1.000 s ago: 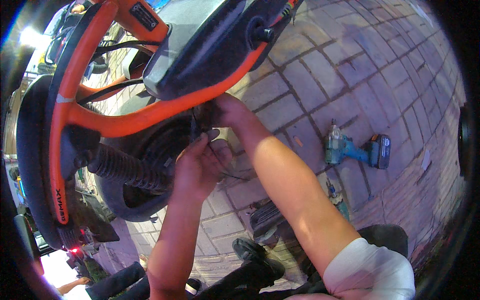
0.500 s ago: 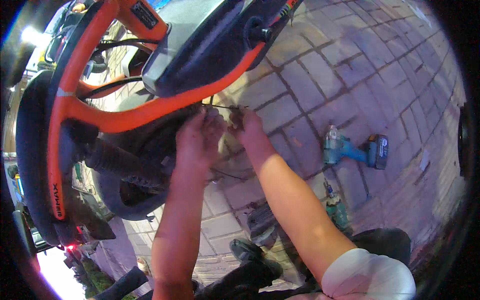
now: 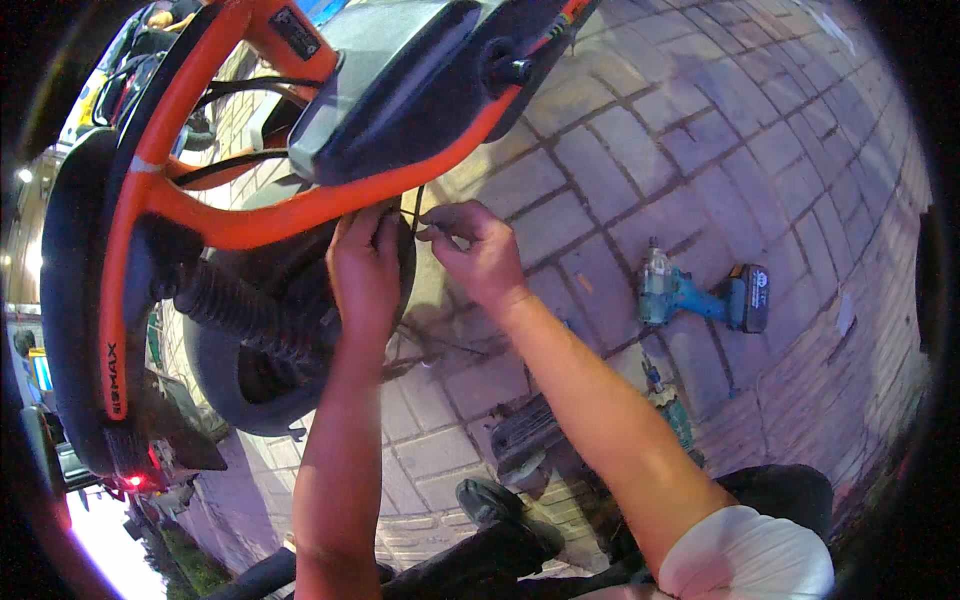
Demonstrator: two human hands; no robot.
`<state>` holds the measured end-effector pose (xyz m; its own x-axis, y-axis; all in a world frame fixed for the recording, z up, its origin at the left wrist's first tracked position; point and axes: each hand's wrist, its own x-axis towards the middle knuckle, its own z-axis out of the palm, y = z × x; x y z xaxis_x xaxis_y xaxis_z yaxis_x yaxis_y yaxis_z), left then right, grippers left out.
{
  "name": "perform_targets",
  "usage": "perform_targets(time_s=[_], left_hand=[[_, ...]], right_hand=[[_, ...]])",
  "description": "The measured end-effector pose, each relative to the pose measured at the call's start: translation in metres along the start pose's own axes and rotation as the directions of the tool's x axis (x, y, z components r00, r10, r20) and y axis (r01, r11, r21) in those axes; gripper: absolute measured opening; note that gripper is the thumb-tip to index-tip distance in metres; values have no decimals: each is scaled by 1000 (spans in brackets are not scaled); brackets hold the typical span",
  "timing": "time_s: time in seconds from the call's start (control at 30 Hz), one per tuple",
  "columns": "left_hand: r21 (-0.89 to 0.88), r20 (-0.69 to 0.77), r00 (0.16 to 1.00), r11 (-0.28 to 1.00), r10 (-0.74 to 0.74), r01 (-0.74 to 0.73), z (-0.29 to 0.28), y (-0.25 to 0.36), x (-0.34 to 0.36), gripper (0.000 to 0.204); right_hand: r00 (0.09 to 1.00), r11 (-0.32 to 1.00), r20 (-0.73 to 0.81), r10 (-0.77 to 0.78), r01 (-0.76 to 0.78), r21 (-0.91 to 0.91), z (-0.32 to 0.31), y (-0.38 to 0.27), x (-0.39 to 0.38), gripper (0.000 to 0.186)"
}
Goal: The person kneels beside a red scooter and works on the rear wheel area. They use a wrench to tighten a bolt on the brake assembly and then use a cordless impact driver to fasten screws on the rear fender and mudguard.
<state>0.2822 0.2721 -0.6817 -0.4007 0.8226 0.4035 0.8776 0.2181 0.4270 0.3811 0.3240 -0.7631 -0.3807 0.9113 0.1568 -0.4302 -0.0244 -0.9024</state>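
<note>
From the head view, taking its middle as the clock's centre, I see the bare right hand just above that middle, toward twelve, thumb and forefinger drawn together in a narrow pinch on a thin black flexible strand. That strand hangs at eleven, beneath the curved orange tube of a black-and-orange vehicle frame. The bare left hand is near ten, its fingers bunched upward against the tube's underside; their tips are in shadow, so I cannot tell whether they grip anything. The left forearm rises almost straight from seven; the right slants up from between four and five, out of a white fabric sleeve. A blue power driver with a black battery lies on the paving at three.
</note>
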Motion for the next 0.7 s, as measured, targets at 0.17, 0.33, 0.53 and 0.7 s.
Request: perform_targets(time_s=[0.17, 0.33, 0.53, 0.7], left_hand=[[-57, 42, 999, 998, 15, -12, -5, -9, -1, 23], [-108, 25, 996, 991, 82, -79, -5, -9, -2, 24], [-116, 13, 994, 988, 104, -102, -5, -12, -2, 23], [-128, 24, 995, 987, 99, -95, -4, -11, -1, 23]], right_hand=[[950, 897, 138, -279, 309, -316, 0, -17, 17, 10], [943, 891, 136, -303, 332, -311, 1, -21, 17, 12], [940, 876, 143, -310, 341, -341, 6, -21, 16, 11], [940, 864, 134, -312, 340, -371, 7, -20, 17, 11]])
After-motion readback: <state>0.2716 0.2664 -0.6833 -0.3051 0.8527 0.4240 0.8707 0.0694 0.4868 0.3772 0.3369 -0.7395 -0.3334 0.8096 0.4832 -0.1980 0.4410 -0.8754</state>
